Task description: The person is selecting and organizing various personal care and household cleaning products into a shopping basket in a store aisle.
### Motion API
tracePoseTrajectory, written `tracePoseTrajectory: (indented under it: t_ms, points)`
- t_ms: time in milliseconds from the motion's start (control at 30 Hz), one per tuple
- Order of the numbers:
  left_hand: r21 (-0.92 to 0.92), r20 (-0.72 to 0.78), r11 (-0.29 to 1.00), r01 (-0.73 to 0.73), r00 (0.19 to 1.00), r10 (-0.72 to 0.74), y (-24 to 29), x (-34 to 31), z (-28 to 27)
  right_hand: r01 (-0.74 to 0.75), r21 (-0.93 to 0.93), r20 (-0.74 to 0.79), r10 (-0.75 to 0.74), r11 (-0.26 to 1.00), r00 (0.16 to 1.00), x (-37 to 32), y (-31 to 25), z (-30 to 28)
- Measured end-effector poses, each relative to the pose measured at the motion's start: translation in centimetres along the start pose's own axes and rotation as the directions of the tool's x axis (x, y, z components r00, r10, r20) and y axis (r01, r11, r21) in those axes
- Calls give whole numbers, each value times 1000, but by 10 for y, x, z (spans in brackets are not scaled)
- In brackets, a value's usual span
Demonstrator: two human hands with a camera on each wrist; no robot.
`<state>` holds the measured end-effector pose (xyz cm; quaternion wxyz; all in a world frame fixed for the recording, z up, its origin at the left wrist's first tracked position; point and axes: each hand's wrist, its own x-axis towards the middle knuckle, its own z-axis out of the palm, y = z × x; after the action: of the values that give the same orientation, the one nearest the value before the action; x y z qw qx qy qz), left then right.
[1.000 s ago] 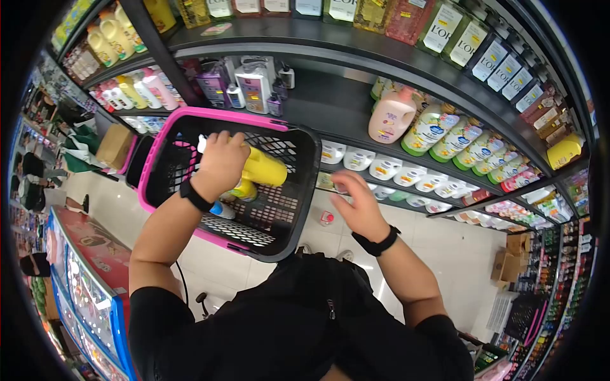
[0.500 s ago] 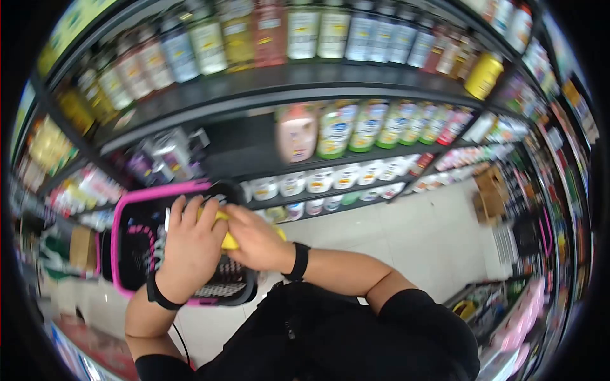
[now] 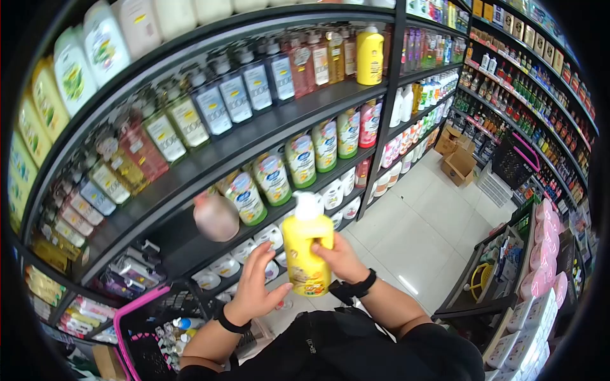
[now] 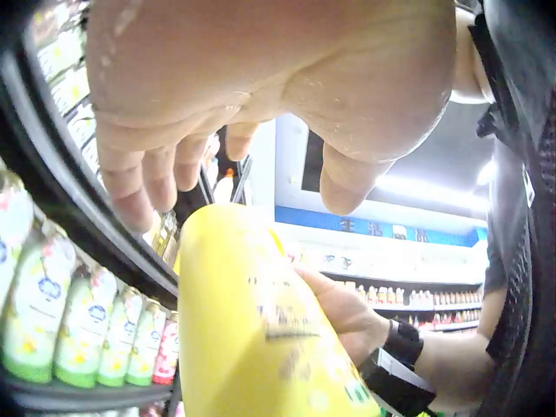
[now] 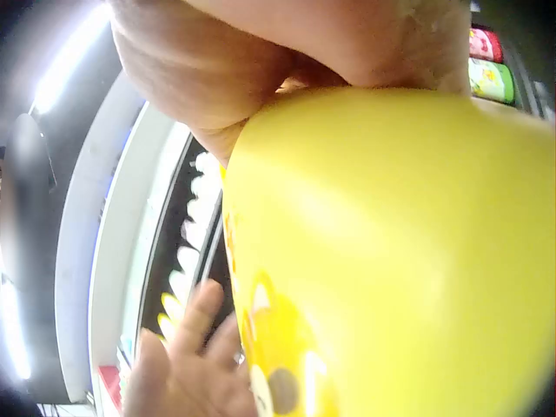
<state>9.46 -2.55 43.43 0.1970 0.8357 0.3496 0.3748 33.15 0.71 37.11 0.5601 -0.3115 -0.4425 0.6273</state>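
A yellow pump bottle (image 3: 307, 254) with a white pump top stands upright in front of the chest in the head view. My right hand (image 3: 343, 259) grips it by the handle on its right side, thumb over the handle. To the left of the bottle, my left hand (image 3: 254, 292) is held with fingers extended and thumb apart, holding nothing. The left wrist view shows that hand's palm (image 4: 261, 78) above the bottle's yellow side. Up close in the right wrist view, the bottle's smooth yellow wall (image 5: 391, 226) fills much of the frame.
A similar yellow bottle (image 3: 370, 57) stands on the upper shelf at the end of a row of pump bottles. Below are flowered bottles (image 3: 300, 162) and a pink bottle (image 3: 216, 217). A pink-rimmed black basket (image 3: 141, 301) is at lower left; cardboard boxes (image 3: 459, 166) sit on the floor.
The yellow bottle has come up out of the basket, passing from the left hand to the right. The left hand has let go. The view has swung right along the shelves.
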Motion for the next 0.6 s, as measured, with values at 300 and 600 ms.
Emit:
tracePoseTrajectory:
  t_ms: [300,600]
  points:
    - [-747,359,575,335,930,-75,5,123,127,240,222,-77,-228,945,970,19,-129,-103]
    - [-911,79,390,132,986,-147,6,229,156,372,-343,36,-384,863,923,94,-181,-151]
